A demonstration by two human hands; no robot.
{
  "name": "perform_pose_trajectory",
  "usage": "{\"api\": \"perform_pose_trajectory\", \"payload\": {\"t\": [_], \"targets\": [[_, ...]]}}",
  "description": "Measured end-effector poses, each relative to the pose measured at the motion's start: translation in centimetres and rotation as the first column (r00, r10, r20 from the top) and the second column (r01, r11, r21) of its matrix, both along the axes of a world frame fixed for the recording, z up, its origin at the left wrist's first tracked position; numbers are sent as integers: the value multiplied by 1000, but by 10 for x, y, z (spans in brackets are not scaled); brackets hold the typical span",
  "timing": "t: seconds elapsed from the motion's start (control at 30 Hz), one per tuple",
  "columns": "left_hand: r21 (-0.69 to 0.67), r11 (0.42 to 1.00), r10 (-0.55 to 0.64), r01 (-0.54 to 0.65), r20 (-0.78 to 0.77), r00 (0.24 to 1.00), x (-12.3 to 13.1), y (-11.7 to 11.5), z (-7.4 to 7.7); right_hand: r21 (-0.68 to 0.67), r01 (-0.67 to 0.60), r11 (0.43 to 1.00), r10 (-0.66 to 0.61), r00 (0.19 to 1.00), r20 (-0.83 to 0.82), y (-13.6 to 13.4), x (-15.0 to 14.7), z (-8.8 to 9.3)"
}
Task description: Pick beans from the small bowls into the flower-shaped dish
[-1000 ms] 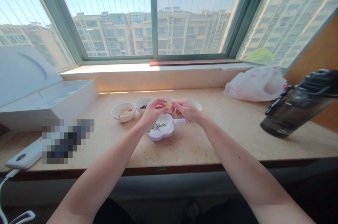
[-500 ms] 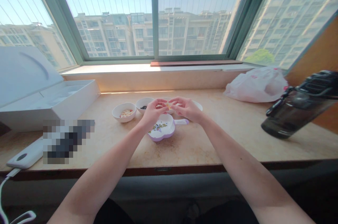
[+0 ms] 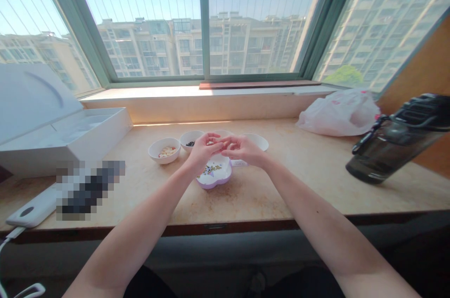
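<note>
Left hand [image 3: 204,149] and right hand [image 3: 246,150] together beside the purple dish [image 3: 217,178].
In the head view, their tips seem to meet, where before a small gap was; whether they pinch something, I cannot tell. The dish stands on the worktop [image 3: 316,185].

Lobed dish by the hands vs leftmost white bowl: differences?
Outline: the lobed dish is wavy-edged, the leftmost bowl round.
Colour: the dish shows purple outside, the bowl white.
Contents: the dish holds tiny mixed-colour bits, the bowl larger, mostly pale pieces.
Shared: both rest on the tabletop and have white insides.
</note>
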State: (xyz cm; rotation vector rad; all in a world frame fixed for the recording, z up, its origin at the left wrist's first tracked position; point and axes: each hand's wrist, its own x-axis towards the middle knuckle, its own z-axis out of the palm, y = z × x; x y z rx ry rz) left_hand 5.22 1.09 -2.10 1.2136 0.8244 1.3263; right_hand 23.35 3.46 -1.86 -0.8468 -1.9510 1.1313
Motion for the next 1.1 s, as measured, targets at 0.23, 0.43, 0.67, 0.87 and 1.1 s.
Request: {"api": "perform_pose_trajectory", "payload": {"t": [0.23,0.43,0.67,0.87,1.1], "targets": [[6,1000,-17,16,64,998,-1,1,2,-40,0,999,0,1000,12,-3,2,7],[12,1000,7,-8,50,999,-2,2,1,-50,23,998,-24,1000,-8,-4,1,7],[-3,1000,-22,22,75,997,-2,2,1,-30,85,996,-85,996,-25,-7,0,9],[-34,998,-54,58,125,991,-4,1,3,-10,91,996,-91,995,-36,-7,-1,8],[-32,998,-57,60,80,995,-4,3,-1,95,162,982,-165,986,22,-2,-2,4]]}}
